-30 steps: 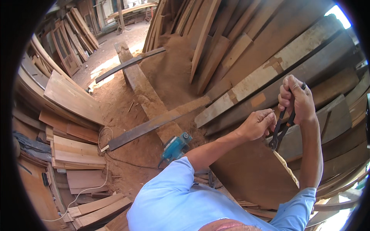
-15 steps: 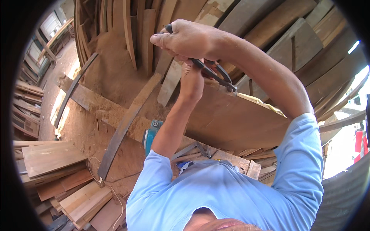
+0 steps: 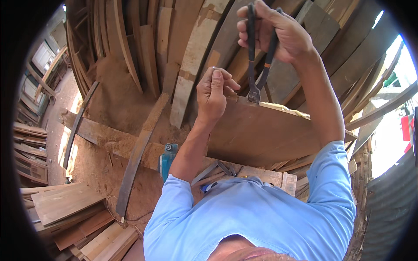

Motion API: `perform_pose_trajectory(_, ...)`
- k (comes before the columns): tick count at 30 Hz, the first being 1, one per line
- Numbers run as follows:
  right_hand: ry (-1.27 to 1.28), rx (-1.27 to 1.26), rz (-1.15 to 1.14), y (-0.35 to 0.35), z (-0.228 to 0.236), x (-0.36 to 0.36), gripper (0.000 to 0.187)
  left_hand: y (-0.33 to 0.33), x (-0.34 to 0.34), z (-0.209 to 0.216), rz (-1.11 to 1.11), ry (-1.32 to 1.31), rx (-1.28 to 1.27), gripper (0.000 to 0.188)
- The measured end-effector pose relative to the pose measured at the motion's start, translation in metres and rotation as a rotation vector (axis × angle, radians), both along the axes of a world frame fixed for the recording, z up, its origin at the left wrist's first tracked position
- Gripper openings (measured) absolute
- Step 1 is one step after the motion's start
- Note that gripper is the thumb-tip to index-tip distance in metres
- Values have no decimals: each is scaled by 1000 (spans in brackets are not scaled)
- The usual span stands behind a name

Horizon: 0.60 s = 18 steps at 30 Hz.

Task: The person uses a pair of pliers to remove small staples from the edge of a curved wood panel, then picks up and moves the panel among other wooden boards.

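Observation:
My right hand [image 3: 283,37] grips the long black handles of a pair of pincers [image 3: 252,65], which stand spread apart. The pincers' metal jaws point down onto the upper edge of a wide brown wooden board [image 3: 270,135], close to its left corner. To the left, my left hand [image 3: 212,92] is closed with thumb against forefinger. A tiny pale tip shows at that pinch, too small to name. This hand is apart from the pincers.
Tall planks [image 3: 191,61] lean along the far side. A sawdust-covered beam [image 3: 104,137] and a dark curved strip [image 3: 130,187] lie at left. A teal power tool [image 3: 166,160] sits beside my left forearm. Stacked boards [image 3: 65,202] fill the lower left.
My hands, together at the pincers before, have parted. The left has drawn clear of them, and the right has moved right and outward. The pincers have swung more upright, handles wider.

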State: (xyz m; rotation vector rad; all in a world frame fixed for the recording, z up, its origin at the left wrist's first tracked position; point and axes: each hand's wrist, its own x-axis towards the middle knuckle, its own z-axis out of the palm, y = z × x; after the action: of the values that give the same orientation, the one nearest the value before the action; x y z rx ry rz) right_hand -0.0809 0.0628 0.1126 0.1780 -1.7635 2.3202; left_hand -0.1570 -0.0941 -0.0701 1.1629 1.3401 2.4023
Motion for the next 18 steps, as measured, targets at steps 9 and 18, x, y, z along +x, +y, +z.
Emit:
perform_pose_trajectory(9,142,73,62,6,-19,19,33,0,2,-1,17,-34,-6,37)
perform_pose_trajectory(18,-144,388,-47,-54,-11,-33,35,-12,-1,-1,-57,-171,-39,37)
